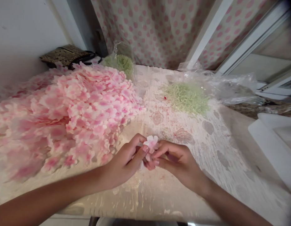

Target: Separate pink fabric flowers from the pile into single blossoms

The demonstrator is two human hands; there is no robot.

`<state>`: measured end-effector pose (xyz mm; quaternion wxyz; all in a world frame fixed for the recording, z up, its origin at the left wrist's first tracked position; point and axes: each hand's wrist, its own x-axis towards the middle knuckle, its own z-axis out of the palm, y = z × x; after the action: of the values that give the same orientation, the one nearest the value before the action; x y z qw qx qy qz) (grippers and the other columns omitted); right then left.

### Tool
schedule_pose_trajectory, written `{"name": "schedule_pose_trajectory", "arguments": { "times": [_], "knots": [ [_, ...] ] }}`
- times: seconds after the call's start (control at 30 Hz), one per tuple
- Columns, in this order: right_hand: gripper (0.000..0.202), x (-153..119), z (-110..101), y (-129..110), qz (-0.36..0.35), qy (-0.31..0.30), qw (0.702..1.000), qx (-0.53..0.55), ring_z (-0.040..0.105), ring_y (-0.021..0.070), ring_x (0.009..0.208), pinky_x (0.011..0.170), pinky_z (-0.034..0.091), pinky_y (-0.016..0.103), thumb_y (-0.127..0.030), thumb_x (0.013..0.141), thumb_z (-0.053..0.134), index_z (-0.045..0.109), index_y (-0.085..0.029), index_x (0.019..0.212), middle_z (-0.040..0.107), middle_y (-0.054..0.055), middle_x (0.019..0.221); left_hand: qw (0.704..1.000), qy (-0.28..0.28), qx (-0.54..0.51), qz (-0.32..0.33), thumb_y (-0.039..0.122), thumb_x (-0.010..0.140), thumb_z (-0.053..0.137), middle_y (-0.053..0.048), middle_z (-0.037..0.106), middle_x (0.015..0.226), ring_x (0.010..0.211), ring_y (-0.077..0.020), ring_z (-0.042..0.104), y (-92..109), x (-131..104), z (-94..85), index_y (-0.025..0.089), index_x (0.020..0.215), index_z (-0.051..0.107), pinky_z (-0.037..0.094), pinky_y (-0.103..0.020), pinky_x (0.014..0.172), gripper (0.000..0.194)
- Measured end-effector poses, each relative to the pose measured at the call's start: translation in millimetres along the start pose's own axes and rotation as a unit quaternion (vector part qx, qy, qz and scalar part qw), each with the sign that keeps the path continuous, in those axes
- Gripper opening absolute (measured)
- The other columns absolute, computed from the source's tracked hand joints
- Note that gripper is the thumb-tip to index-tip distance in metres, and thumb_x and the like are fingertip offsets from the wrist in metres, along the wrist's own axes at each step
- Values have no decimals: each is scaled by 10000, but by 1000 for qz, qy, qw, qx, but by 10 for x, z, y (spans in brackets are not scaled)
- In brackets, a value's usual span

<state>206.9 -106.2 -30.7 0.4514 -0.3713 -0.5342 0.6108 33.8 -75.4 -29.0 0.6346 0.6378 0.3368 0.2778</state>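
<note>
Near the table's front edge, my left hand [130, 157] pinches a small pale pink flower [152, 143] between thumb and fingers. My right hand [175, 158] meets it from the right, thumb and forefinger pressed together at the flower's lower petals; what exactly lies between those fingertips is too small to make out. A big heap of pink fabric flowers [81, 106] covers the left part of the table, just beyond my left forearm. Thin light green stems [189, 98] lie in a loose pile behind my right hand.
A clear plastic bag [230, 86] lies at the back right. Another bag with green material [123, 62] stands at the back, near a patterned purse [65, 54]. White plastic containers [272, 147] sit at the right. A tiny red piece [165, 98] lies beside the stems.
</note>
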Motion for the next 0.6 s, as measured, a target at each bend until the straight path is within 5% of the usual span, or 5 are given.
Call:
{"name": "schedule_pose_trajectory", "arguments": {
  "times": [0.13,0.37,0.47,0.53,0.6],
  "knots": [
    [41,-6,-24,-21,2,22,1000,-13,617,127,726,701,498,293,-157,790,625,614,-188,765,628,0,748,1000,7,15,8,245,943,364,32,581,710,652,-75,586,-26,-18,-11,180,862,423,459,-181,599,119],
    [105,-12,-71,8,-95,44,985,-140,600,145,791,715,463,297,-117,768,640,645,-216,805,623,27,850,996,73,37,40,248,921,430,35,554,678,614,-83,583,-66,-12,-44,183,853,455,456,-192,570,97],
    [116,-5,-92,3,-86,61,988,-113,567,146,841,761,445,301,-116,745,666,657,-229,771,586,15,852,981,97,132,108,194,912,439,22,543,684,611,-86,562,-69,-12,-73,178,850,478,451,-201,562,75],
    [96,6,-128,-15,-55,73,995,-38,548,136,845,752,442,283,-148,725,695,664,-238,734,564,3,846,930,119,263,227,133,878,479,-10,539,733,645,-98,553,-45,-8,-116,158,847,516,448,-217,561,54],
    [70,17,-175,-38,-3,66,996,65,546,129,850,739,449,270,-206,705,725,667,-244,714,571,-1,874,831,114,397,372,91,837,521,-22,533,731,628,-103,537,-2,-6,-172,139,833,560,436,-231,540,63]
  ]
}}
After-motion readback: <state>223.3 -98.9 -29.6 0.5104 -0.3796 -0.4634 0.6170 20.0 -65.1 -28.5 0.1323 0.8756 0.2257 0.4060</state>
